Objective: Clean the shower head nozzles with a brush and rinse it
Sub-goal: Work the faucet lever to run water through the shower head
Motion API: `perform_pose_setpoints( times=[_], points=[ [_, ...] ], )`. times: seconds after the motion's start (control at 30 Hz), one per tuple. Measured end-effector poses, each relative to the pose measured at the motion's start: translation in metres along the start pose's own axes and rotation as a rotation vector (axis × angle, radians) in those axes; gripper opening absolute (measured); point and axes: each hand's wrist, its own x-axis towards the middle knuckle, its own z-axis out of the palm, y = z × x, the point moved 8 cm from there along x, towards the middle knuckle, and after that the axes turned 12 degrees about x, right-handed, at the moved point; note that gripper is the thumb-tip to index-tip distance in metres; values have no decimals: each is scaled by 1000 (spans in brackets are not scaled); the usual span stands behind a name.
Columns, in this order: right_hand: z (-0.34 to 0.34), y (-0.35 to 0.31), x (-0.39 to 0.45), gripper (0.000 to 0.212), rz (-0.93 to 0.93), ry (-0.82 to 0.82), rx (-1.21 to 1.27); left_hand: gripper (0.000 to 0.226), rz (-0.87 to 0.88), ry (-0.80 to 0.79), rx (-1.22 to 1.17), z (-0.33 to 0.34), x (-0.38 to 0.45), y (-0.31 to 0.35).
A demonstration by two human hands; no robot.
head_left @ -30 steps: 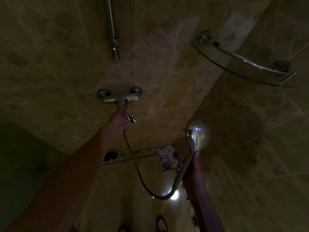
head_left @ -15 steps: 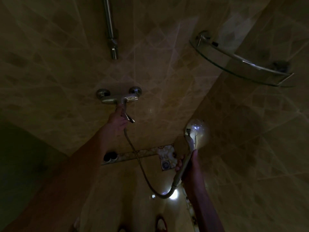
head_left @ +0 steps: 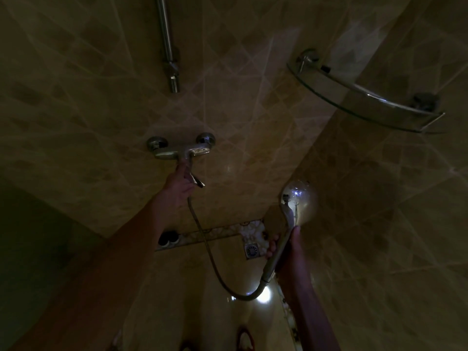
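The right hand [head_left: 287, 252] has its fingers wrapped round the handle of the shower head [head_left: 298, 198], holding it up at the right of the stall, near the corner. Its long axis runs up and slightly right from the grip, so the round head sits above the fist with its chromed back towards us; the nozzles seem to face away, towards the wall. The hose [head_left: 202, 239] loops down from the handle's lower end and climbs left to the mixer [head_left: 181, 150] on the far wall.

The left hand [head_left: 179, 186] is up at the mixer, fingers at its lever [head_left: 195, 179]; in this gloom I can't tell whether they curl round it or only touch it. That hand is the nearer one to the tap, so I'd judge the rinse turns on it working the lever while the right keeps the head aimed. No water shows, and no brush.

No brand or writing is readable anywhere.
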Motion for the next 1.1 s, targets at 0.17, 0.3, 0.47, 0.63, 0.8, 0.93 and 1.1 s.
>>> perform_pose_setpoints(
  times=[0.17,0.3,0.47,0.63,0.8,0.93,1.1],
  points=[
    [3,-2,0,67,-3,1,-5,42,3,6,-1,-3,5,-3],
    [6,-3,-2,66,0,8,-4,45,6,20,18,-6,8,-4],
    [10,-5,-8,66,27,10,-1,49,19,9,-3,-2,5,-1],
    [15,-11,-12,60,8,19,46,44,12,-9,-18,-1,1,3],
    [14,-11,-11,61,-5,11,31,46,7,-7,0,-2,5,1],
    [13,-10,-11,61,-2,15,35,45,3,1,5,-5,9,0],
    [12,-8,-11,64,16,18,34,51,-9,0,40,-9,15,-1]
  ],
)
